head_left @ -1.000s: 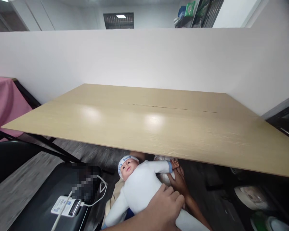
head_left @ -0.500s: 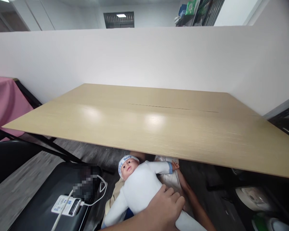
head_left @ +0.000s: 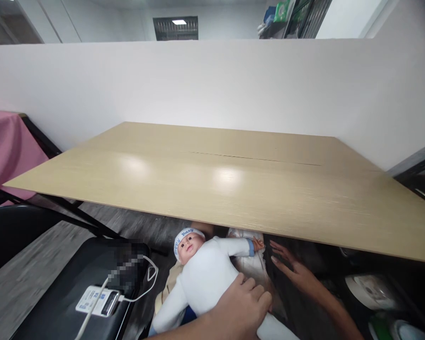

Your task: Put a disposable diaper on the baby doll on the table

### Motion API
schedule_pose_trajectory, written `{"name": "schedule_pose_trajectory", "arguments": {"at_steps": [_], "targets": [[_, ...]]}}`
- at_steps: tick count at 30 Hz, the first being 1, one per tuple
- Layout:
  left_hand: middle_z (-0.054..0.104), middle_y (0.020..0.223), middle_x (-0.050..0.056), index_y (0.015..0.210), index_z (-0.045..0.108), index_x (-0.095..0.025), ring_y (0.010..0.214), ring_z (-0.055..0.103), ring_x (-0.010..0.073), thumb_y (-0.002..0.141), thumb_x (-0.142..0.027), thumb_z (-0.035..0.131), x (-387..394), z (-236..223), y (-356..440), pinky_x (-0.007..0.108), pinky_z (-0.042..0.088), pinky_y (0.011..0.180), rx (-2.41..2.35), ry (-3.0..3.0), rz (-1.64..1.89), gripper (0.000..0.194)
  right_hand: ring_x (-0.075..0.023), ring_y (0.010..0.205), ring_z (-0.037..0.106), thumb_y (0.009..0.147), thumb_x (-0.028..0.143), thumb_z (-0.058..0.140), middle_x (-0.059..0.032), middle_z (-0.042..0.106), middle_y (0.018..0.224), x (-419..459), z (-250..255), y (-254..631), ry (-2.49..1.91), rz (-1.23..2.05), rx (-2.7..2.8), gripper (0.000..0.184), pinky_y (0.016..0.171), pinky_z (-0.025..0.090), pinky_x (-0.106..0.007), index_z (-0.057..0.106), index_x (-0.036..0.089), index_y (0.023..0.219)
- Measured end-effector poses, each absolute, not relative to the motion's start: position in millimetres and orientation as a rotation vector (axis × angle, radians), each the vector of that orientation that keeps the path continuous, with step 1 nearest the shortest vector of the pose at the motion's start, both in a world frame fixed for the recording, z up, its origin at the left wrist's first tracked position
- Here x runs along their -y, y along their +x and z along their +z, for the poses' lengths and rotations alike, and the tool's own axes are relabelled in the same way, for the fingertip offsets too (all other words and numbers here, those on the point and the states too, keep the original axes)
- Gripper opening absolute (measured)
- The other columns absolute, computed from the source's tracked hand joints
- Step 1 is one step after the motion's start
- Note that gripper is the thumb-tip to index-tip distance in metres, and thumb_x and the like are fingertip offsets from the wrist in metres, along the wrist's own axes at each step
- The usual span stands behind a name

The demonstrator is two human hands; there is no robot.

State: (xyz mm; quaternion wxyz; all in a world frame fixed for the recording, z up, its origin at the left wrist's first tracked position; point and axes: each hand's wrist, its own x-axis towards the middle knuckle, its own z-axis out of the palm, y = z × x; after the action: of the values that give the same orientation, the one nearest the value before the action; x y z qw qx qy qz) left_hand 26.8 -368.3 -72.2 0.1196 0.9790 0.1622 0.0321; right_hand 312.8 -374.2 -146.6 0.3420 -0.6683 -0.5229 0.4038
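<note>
A baby doll (head_left: 207, 278) in a white outfit with blue cuffs and a lettered white headband lies face up on my lap, below the table's front edge. My left hand (head_left: 246, 302) is closed over the doll's lower body, its fingers curled on the white cloth. Off to the right, my right hand (head_left: 292, 269) is held with fingers spread and nothing in it. A small gap separates it from the doll's hand (head_left: 258, 244). Under the doll's outstretched arm shows pale, wrinkled material (head_left: 250, 264); I cannot tell what it is.
A wooden table (head_left: 212, 184) spans the view before a white partition (head_left: 212, 85). On a black seat (head_left: 67, 278) at left lie a power bank (head_left: 102, 301) and white cable (head_left: 152, 269). Pink cloth (head_left: 10, 146) hangs far left. A pale round object (head_left: 370, 290) sits low at right.
My right hand has let go of the doll's hand area and moved right, its fingers now spread. My left hand stays on the doll, which has hardly moved.
</note>
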Motion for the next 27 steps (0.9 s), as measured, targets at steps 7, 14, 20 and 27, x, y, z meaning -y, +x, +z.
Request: {"name": "schedule_pose_trajectory", "arguments": {"at_steps": [7,14,20,27], "targets": [[0.075,0.113,0.007,0.111,0.061,-0.017,0.097,0.065,0.0254,0.084,-0.056,0.087,370.2,-70.6,22.8,0.041,0.042,0.086,-0.453,2.867,0.101,0.054,-0.0335,0.155,0.050,0.100,0.041,0.066,-0.0092,0.056,0.167,343.9,-46.5,249.9,-1.562,0.918,2.163,0.059,0.133,0.035,-0.054,0.060,0.029,0.158],[0.071,0.109,0.001,0.127,0.067,-0.031,0.097,0.063,0.0232,0.102,-0.044,0.072,371.5,-66.8,6.9,0.040,0.035,0.082,-0.349,2.873,0.330,0.029,-0.0300,0.110,0.073,0.089,0.012,0.061,-0.0128,0.075,0.123,293.5,-54.8,162.8,-1.594,0.553,2.625,0.038,0.095,0.055,-0.040,0.066,0.017,0.127],[0.072,0.109,0.001,0.126,0.070,-0.033,0.096,0.063,0.0217,0.113,-0.039,0.057,373.8,-53.4,-3.7,0.040,0.039,0.088,-0.409,2.879,0.438,0.020,-0.0294,0.102,0.069,0.090,0.016,0.060,-0.0104,0.072,0.113,288.6,-33.5,137.2,-1.453,0.414,2.723,0.023,0.090,0.051,-0.040,0.061,0.019,0.113],[0.077,0.125,0.001,0.144,0.067,-0.038,0.112,0.071,0.0149,0.109,-0.023,0.065,387.4,-38.5,-53.9,0.023,0.056,0.096,-0.213,2.688,0.559,0.038,-0.0269,0.107,0.070,0.073,0.010,0.053,-0.0063,0.074,0.117,326.2,-8.2,136.7,-1.304,0.647,2.169,0.056,0.093,0.053,-0.037,0.062,0.023,0.127]]}}
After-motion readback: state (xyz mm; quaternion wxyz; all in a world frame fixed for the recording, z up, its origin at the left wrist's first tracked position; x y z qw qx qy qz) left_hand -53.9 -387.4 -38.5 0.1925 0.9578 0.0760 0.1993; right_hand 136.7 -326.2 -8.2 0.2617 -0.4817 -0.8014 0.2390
